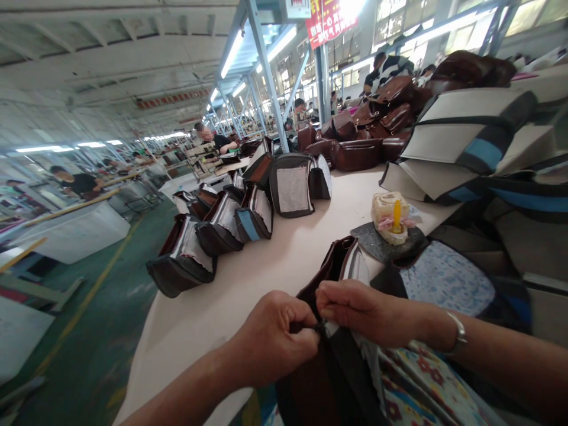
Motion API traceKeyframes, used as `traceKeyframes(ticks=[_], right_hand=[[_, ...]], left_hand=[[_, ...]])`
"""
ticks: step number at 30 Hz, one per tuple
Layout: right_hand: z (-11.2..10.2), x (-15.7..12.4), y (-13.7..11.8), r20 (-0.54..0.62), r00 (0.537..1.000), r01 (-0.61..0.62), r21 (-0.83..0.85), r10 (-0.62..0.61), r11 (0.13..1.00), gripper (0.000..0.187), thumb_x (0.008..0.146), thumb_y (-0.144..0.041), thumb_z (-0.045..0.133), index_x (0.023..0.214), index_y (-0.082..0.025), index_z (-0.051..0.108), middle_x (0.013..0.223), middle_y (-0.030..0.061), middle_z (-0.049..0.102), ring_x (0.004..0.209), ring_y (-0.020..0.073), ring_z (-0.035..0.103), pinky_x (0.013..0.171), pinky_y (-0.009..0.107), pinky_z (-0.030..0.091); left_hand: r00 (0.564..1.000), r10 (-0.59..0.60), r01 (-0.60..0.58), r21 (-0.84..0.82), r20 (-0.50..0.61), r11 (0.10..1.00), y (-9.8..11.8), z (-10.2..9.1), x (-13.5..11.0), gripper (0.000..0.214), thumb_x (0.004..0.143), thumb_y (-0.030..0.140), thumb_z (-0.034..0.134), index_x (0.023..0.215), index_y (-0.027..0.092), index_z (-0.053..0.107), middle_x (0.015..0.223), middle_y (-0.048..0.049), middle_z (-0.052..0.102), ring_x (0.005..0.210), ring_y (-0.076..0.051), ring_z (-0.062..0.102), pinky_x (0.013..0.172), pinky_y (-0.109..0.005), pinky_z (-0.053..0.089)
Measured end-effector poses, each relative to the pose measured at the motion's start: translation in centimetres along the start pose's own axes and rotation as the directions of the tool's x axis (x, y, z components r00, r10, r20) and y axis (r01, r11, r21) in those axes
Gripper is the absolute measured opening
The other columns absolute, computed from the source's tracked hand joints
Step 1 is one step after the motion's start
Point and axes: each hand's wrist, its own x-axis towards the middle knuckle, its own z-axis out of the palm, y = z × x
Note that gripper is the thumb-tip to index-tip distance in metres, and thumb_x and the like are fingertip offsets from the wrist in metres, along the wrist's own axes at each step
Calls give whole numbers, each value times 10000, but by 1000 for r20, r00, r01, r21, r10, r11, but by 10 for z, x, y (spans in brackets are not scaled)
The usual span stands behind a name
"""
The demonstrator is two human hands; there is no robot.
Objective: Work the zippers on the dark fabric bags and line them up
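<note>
A dark brown bag piece (328,373) with pale lining lies across my lap and against the table edge, its upper opening turned away from me. My left hand (279,331) pinches the edge of this bag piece, thumb and forefinger pressed together. Close beside it, my right hand (355,307) is closed on the same edge, fingers curled in. Between the two hands a small dark bit shows at the seam, too small to name. On my right wrist sits a silver bracelet (458,332).
Several unfinished bag pieces (255,213) stand along the left of the pale table (213,322). A tub with a yellow-handled tool (397,216) rests on a dark slab (366,238). Brown bags (361,152) and stacked panels (470,121) are piled at right. Other people work behind.
</note>
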Motion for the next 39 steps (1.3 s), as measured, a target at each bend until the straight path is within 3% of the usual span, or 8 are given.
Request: traceKeyframes(ticks=[11,16,19,23,26,29,35,39], right_hand=[[10,-3,3,-82,982,152,-168,-167,974,74,882,-124,586,901,-177,537,772,-8,541,669,122,461,599,233,374],[10,-9,2,2,923,352,-406,-385,843,110,952,-103,454,934,-180,529,897,92,601,892,209,556,795,334,487],[8,-13,1,92,898,413,-512,-430,753,151,935,-84,419,967,-172,538,928,126,605,1027,256,554,898,397,511],[7,-19,2,187,856,492,-583,-482,647,161,944,-105,418,952,-134,576,944,163,607,1073,296,530,967,452,499],[5,-22,5,90,885,448,-434,-457,781,142,964,-128,450,1002,-127,587,985,152,624,1035,263,562,935,413,508],[-2,-22,5,-71,967,229,-171,-243,958,191,1046,-194,403,1111,-142,575,1011,105,641,936,186,602,854,323,506],[-15,-4,-6,192,954,275,-252,-230,928,259,1057,-284,443,905,-148,602,854,59,570,842,174,523,795,297,440],[-11,-1,1,190,939,318,-172,-286,932,342,1065,-309,412,747,-191,458,737,10,469,759,160,459,741,291,419]], left_hand=[[984,103,-84,128,-149,988,3,11,-2,142,671,105,511,539,159,509,557,22,465,581,-103,488,587,-232,328],[997,35,-32,-45,69,998,4,-4,-1,129,777,192,561,660,162,607,633,26,472,641,-122,474,593,-231,337],[981,34,-4,-155,191,988,4,-14,2,346,929,326,478,619,172,482,631,39,378,604,-110,376,548,-246,286],[962,82,-57,-103,262,993,3,-12,5,375,949,345,495,618,176,449,609,56,301,568,-100,301,515,-254,238],[970,142,-153,45,197,987,4,-4,1,267,925,260,526,677,169,558,614,49,409,616,-110,398,626,-248,321],[972,220,-233,188,87,954,5,6,-3,236,911,209,517,681,169,547,646,26,505,705,-138,470,772,-290,346],[968,246,-251,225,51,942,6,11,-3,298,955,272,478,672,179,470,649,25,496,696,-145,471,784,-311,340],[978,179,-191,117,106,975,7,-4,-3,382,1015,358,411,692,176,502,671,27,490,701,-139,483,755,-280,354]])
